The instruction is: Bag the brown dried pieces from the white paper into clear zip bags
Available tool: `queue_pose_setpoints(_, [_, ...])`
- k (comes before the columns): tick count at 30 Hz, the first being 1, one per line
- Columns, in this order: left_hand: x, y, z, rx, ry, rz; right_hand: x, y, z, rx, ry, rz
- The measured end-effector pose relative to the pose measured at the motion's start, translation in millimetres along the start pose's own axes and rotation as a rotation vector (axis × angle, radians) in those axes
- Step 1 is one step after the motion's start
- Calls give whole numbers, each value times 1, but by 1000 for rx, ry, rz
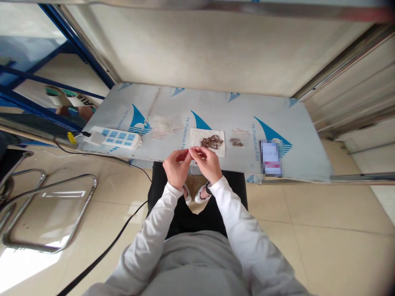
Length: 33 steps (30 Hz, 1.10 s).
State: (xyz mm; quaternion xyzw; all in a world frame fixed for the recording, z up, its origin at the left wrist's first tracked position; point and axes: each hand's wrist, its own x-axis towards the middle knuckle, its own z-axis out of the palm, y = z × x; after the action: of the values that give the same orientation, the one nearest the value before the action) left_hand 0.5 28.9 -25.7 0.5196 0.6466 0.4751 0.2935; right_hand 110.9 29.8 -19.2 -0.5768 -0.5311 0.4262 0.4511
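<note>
My left hand (pixel 177 166) and my right hand (pixel 206 162) meet fingertip to fingertip at the front edge of the table. Both are closed in a pinch; whatever is between the fingers is too small or hidden to make out. Just beyond them lies a white sheet (pixel 195 137) bearing a pile of small brown metallic pieces (pixel 212 142). To its right is a small clear bag (pixel 243 135) with a few dark little pieces (pixel 236 143) at it. Left of the sheet, crumpled clear plastic bags (pixel 163 123) lie with thin pale pinkish strips (pixel 159 133).
A white power strip (pixel 123 139) with a plugged-in adapter (pixel 96 137) sits at the table's left. Its black cable (pixel 105 255) runs down past my legs. At the right lies a phone (pixel 271 158). A metal-framed chair (pixel 86 197) stands on the floor at left.
</note>
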Motion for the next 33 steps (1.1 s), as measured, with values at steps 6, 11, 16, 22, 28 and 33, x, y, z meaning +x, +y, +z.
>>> queue_pose_setpoints(6, [-26, 16, -22, 85, -28, 69, -14, -6, -24, -353, 63, -78])
queue_pose_setpoints(11, [-25, 12, -30, 264, -345, 562, -35, -20, -38, -564, -68, -98])
queue_pose_setpoints(16, [-20, -6, -20, 239, -558, 539, -40, -25, -42, -537, -247, -131])
queue_pose_setpoints(22, [-26, -18, -19, 233, -390, 366, 21, 43, -74, -594, 55, -98])
queue_pose_setpoints(28, [-30, -18, -21, 247, -394, 310, 80, 99, -84, -933, 25, -9])
queue_pose_setpoints(33, [-30, -19, -21, 255, -394, 289, 85, 100, -74, -991, 33, 23])
